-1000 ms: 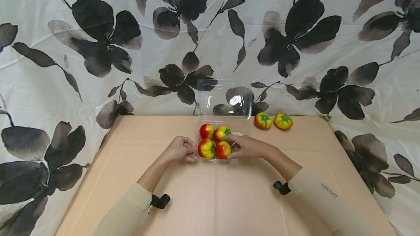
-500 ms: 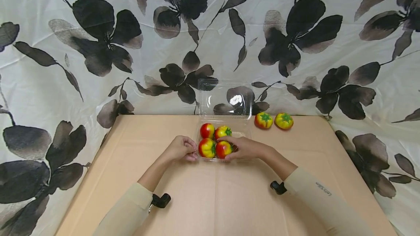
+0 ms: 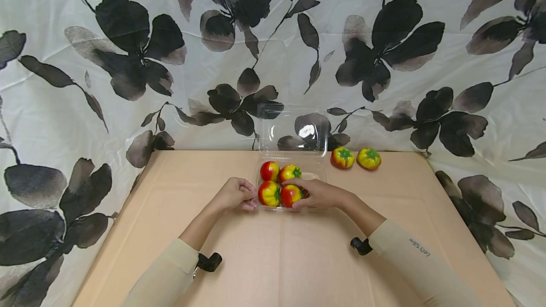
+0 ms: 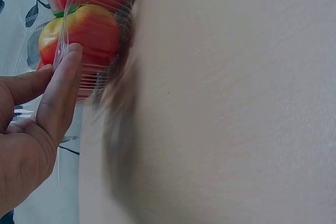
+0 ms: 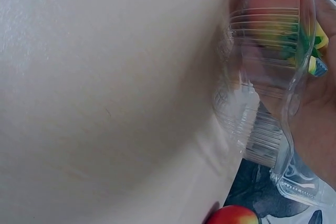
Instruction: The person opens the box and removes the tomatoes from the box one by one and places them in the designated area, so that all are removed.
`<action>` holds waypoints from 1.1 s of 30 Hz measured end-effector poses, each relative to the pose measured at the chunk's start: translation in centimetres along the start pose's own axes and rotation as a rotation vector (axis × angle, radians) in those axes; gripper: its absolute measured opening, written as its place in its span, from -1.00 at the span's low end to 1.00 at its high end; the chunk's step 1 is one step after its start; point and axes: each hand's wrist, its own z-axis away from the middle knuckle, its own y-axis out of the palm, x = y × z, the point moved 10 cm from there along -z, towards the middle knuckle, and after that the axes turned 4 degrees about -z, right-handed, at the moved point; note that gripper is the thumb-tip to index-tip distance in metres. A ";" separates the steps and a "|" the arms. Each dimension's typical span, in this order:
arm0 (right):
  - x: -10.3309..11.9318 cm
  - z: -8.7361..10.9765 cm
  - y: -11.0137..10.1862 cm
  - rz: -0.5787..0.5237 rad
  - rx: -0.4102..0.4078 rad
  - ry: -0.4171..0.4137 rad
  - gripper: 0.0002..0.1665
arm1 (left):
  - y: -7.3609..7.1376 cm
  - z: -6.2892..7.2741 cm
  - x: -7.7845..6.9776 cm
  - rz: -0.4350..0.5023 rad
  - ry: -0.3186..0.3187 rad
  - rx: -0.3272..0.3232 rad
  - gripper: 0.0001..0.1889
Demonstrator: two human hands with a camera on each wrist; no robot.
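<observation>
A clear plastic clamshell box (image 3: 313, 167) stands with its lid (image 3: 294, 129) raised at the back. Several glossy red-and-yellow tomato-like fruits, ribbed with green star-shaped tops, sit in its left and middle part, among them a front-left fruit (image 3: 268, 193). My left hand (image 3: 234, 194) pinches the box's left rim between thumb and fingers; the left wrist view shows this hand (image 4: 39, 108) at the thin wall. My right hand (image 3: 320, 193) reaches into the box and holds the front fruit (image 3: 290, 195) beside it, thumb in front and fingers behind. In the right wrist view, the box wall partly covers this hand.
Two more such fruits lie right of the box near the table's back edge, a left one (image 3: 342, 157) and a right one (image 3: 369, 158). The tan table (image 3: 256, 259) ends at a floral cloth (image 3: 298, 51) hanging behind it.
My right hand has shifted slightly left and its fingers have come further over the front fruit. The left hand stays at the box rim.
</observation>
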 end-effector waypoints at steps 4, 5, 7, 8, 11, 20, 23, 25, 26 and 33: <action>0.0 0.0 0.1 0.010 0.004 0.009 -0.13 | -0.1 0.1 0.1 -0.003 0.001 0.000 -0.89; 0.0 0.0 0.1 0.012 0.005 0.012 -0.13 | -0.1 0.1 0.1 -0.005 0.002 0.001 -0.89; 0.0 0.0 0.1 0.018 0.006 0.017 -0.14 | -0.1 0.1 0.2 -0.003 0.003 0.002 -0.89; 0.0 0.0 0.0 0.021 0.005 0.017 -0.15 | -0.1 0.1 0.2 -0.004 0.004 0.002 -0.88; 0.2 0.0 -0.1 0.022 -0.001 0.015 -0.17 | -0.1 0.1 0.1 -0.002 0.003 0.000 -0.88; 0.2 0.1 -0.5 0.009 -0.013 0.018 -0.19 | -0.1 0.0 0.3 0.012 -0.003 -0.005 -0.89; 0.3 0.2 -0.7 0.002 -0.015 0.016 -0.20 | -0.1 0.0 0.3 0.021 -0.005 -0.006 -0.89; 0.3 0.2 -0.8 -0.003 -0.013 0.017 -0.20 | -0.1 -0.1 0.4 0.024 -0.006 -0.006 -0.88; 0.3 0.3 -0.8 -0.006 -0.012 0.018 -0.20 | -0.1 -0.1 0.4 0.023 -0.005 -0.006 -0.88; 0.5 0.8 -1.4 -0.065 -0.026 0.023 -0.21 | -0.1 -0.1 0.3 0.009 0.002 -0.006 -0.87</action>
